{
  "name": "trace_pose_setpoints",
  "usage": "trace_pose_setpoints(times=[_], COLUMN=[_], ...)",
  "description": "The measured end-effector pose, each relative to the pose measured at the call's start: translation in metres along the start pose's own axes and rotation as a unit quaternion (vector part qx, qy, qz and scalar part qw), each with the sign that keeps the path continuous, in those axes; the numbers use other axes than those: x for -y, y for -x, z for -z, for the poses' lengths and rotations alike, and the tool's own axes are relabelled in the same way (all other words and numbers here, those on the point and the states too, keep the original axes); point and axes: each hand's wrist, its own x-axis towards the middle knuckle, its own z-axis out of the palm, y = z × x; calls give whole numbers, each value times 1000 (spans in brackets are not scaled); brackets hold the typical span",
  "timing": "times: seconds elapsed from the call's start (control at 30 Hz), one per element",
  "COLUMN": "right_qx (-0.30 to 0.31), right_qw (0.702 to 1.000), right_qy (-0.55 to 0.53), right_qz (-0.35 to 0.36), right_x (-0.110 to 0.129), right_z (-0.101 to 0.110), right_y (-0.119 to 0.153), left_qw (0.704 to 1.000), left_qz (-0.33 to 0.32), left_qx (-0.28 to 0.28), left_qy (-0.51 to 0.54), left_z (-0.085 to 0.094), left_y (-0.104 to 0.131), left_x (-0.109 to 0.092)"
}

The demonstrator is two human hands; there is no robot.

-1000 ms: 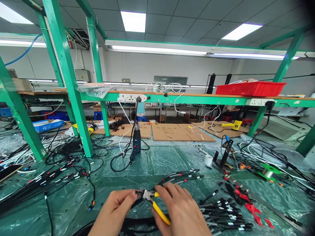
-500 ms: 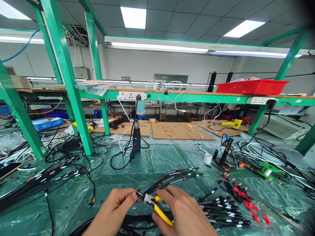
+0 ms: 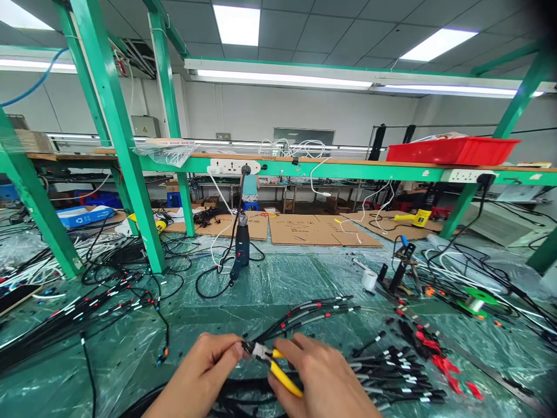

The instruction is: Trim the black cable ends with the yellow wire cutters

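my right fingers (image 3: 292, 349) gripped yellow-handled metal pliers (image 3: 285, 378), left fingers (image 3: 230, 355) pinched a small dark piece (image 3: 246, 346), looked unfinished tbh

A yellow triangular warning sign (image 3: 145, 126) stands on a grey wall cabinet (image 3: 138, 131). A white recycling-style arrow symbol marks a blue box (image 3: 68, 219) at left. Dark printing and a row of small symbols on the flattened cardboard (image 3: 322, 231) are too blurred to read.

The pliers (image 3: 261, 352) have yellow handles (image 3: 286, 379), the cables (image 3: 394, 374) are white-banded black and grey, the bin (image 3: 452, 153) red.
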Motion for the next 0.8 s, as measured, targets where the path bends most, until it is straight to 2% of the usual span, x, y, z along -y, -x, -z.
trace_pose_setpoints(times=[0.17, 0.23, 0.3, 0.37, 0.43, 0.47, 0.5, 0.57, 0.63, 0.7, 0.73, 0.8], right_qx=[-18, -15, 10, 69, 138, 159, 167, 149, 130, 134, 145, 172], right_qw=[999, 997, 986, 943, 869, 839, 824, 831, 852, 857, 846, 803], right_qy=[-19, -64, -161, -320, -468, -512, -534, -529, -502, -494, -508, -562], right_qz=[-32, -41, -41, -57, -84, -92, -96, -87, -68, -61, -68, -100], right_x=[-4, -7, -10, -12, -11, -11, -10, -8, -8, -7, -7, -6], right_z=[-23, -31, -37, -41, -45, -47, -48, -50, -51, -51, -51, -51], right_y=[-3, -4, -6, -6, -7, -7, -8, -8, -9, -9, -9, -9], left_qw=[987, 976, 969, 959, 949, 945, 943, 945, 958, 974, 979, 978], left_qz=[60, 78, 86, 94, 102, 104, 106, 106, 89, 64, 60, 75], left_qx=[24, 44, 54, 57, 53, 49, 45, 36, 11, -10, -6, 33], left_qy=[145, 199, 226, 260, 295, 306, 312, 307, 272, 217, 195, 194], left_z=[-12, -17, -20, -22, -24, -25, -25, -25, -24, -21, -19, -18], left_y=[-7, -9, -9, -8, -6, -6, -6, -6, -8, -9, -9, -10], left_x=[4, 6, 9, 11, 13, 14, 15, 15, 13, 10, 8, 5])
